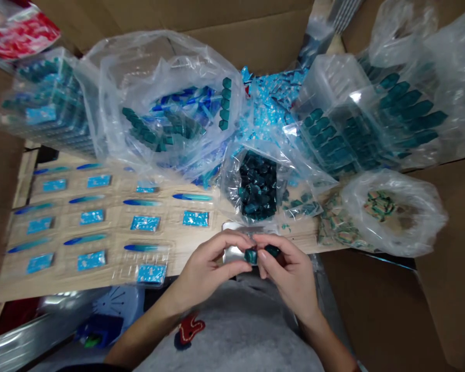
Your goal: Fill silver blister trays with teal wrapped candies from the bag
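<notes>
Grey shirt front at bottom centre. Left hand and right hand together, fingers pinching two small dark teal pieces side by side across the frame, silver foil behind. Above, clear bag of similar pieces; at left, blue cards on wooden board; around, cardboard box.

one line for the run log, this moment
left hand: pinches dark teal piece | right hand: holds second teal piece | behind: silver sheet | nearby: clear bag of teal pieces; blue cards on wood-grain board
</notes>
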`<move>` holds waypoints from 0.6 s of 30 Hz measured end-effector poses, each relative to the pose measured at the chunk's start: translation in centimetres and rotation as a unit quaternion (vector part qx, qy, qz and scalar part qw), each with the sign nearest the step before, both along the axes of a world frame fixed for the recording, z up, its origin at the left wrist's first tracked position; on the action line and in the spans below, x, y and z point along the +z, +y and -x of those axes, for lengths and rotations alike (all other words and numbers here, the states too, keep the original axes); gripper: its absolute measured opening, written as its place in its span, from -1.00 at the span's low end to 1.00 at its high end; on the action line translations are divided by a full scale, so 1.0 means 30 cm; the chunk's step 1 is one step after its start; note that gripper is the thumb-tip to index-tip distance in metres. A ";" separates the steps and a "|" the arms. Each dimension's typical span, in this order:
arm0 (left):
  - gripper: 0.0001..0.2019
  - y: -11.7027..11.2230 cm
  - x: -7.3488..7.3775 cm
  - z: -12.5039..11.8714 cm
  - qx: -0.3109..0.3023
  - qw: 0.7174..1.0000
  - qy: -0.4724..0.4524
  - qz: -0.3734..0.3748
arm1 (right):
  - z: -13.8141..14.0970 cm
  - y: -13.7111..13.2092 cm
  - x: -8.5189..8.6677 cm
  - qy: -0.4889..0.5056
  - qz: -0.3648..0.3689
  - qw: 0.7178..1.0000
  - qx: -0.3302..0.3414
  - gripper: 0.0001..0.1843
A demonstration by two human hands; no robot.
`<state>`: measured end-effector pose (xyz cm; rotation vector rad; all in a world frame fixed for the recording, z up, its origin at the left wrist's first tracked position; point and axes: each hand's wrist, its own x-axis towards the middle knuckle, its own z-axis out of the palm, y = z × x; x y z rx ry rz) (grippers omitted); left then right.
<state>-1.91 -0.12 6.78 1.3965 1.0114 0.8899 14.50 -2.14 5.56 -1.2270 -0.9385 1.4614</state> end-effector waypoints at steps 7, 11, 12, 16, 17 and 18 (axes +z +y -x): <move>-0.94 -0.014 -0.007 -0.009 0.060 0.994 0.048 -0.076 | -0.002 -0.001 0.002 -0.003 -0.015 1.000 0.017 -0.86; -0.93 -0.012 -0.014 -0.012 0.033 0.993 0.064 -0.097 | 0.004 -0.001 0.008 -0.016 0.015 1.000 0.021 -0.85; -0.89 -0.010 -0.011 -0.010 0.016 0.993 0.071 -0.098 | 0.006 -0.002 0.011 -0.016 0.018 1.000 0.016 -0.86; -0.80 -0.005 0.012 0.007 -0.028 0.985 0.115 -0.123 | 0.011 -0.008 0.019 -0.042 -0.009 0.999 0.013 -0.85; -0.81 -0.005 0.019 0.011 -0.030 0.983 0.129 -0.131 | 0.012 -0.011 0.020 -0.065 -0.029 0.997 0.011 -0.82; -0.79 -0.006 0.024 0.014 -0.032 0.979 0.143 -0.139 | 0.013 -0.014 0.020 -0.093 -0.053 0.994 0.008 -0.80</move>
